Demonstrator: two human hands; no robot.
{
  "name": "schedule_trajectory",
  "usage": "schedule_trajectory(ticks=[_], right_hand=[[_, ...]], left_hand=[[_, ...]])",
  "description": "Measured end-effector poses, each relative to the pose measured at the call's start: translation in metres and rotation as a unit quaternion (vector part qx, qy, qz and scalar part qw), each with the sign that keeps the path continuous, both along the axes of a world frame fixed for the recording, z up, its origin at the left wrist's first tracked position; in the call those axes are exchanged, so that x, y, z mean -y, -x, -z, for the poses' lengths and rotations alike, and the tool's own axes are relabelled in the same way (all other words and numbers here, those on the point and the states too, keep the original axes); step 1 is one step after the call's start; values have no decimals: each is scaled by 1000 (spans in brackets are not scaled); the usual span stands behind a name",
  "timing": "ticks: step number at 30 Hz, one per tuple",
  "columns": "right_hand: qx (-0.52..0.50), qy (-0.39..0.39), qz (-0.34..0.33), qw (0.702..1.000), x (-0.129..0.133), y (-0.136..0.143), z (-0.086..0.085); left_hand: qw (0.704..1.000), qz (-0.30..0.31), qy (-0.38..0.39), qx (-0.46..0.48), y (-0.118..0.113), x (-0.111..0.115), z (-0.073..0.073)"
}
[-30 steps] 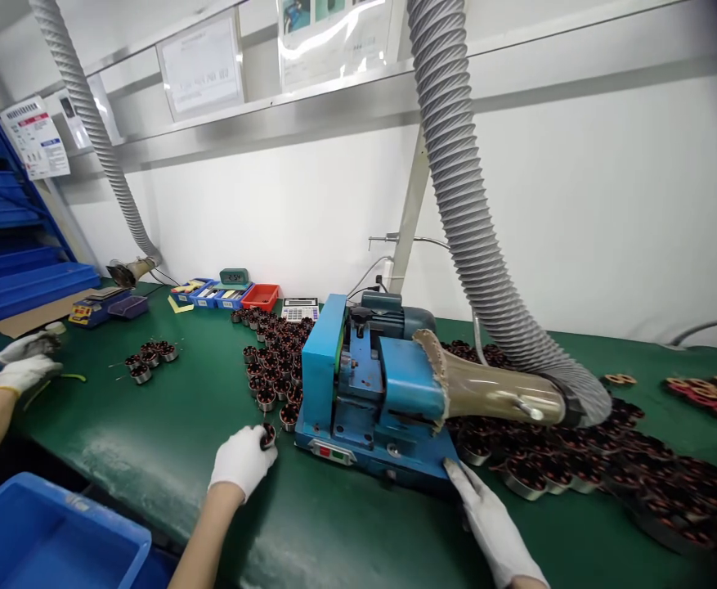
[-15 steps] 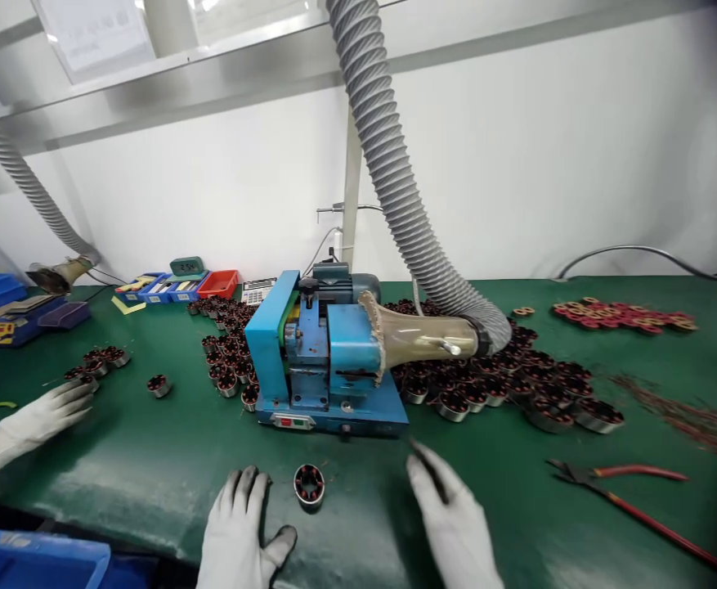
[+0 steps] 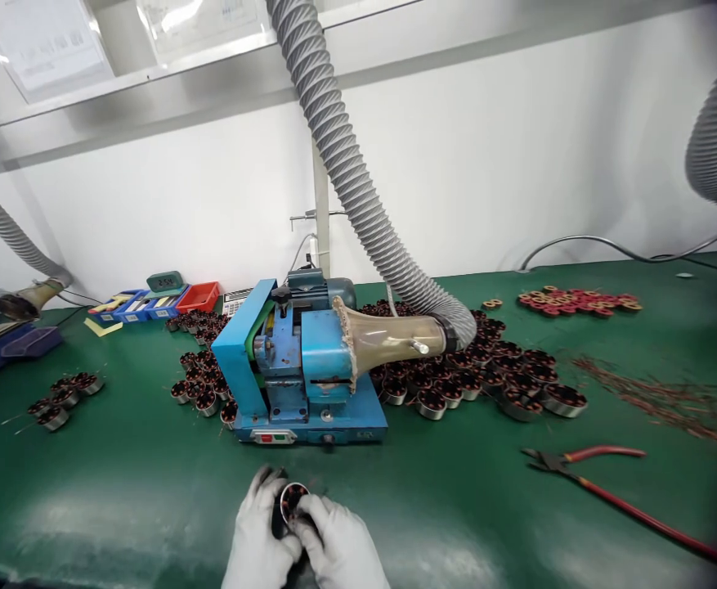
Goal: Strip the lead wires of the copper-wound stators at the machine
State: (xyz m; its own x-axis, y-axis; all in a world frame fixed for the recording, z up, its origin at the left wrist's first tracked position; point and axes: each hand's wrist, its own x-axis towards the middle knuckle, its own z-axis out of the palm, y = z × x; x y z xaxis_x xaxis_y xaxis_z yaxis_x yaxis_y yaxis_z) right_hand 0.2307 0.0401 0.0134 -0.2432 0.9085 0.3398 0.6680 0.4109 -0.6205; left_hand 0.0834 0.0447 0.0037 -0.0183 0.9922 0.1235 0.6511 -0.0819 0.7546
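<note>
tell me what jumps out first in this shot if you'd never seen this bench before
A blue machine sits mid-bench on the green table, with a thick grey ribbed hose curving down into its funnel. Dozens of small copper-wound motor parts crowd both its sides. At the near edge, the gloved left hand and right hand hold one such part between them.

The small green digital clock (image 3: 168, 281) at the back of the green bench shows roughly "2:54". The papers (image 3: 45, 45) posted overhead are too blurred to read.
</note>
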Motion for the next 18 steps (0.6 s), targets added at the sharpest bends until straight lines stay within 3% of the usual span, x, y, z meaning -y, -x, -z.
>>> schedule_trajectory(ticks=[2, 4, 8, 10, 12, 15, 18], right_hand=[[-117, 14, -14, 993, 4, -10, -2], [-270, 54, 0, 961, 5, -21, -11], [-532, 197, 23, 823, -11, -46, -47], [-570, 254, -3, 781, -21, -56, -67], [-573, 273, -16, 773, -29, -62, -81], [-581, 272, -14, 767, -38, -72, -92], [-643, 248, 27, 724, -46, -87, -98]], left_hand=[[986, 14, 91, 141, -11, 3, -10], [967, 27, 126, 220, -26, 5, -21], [963, 0, 76, 257, -61, 5, -42], [965, 8, 51, 256, -75, 3, -51], [972, 35, 9, 233, -84, 1, -58], [979, 116, -68, 155, -88, -3, -66], [967, 200, -132, 85, -88, -10, -71]])
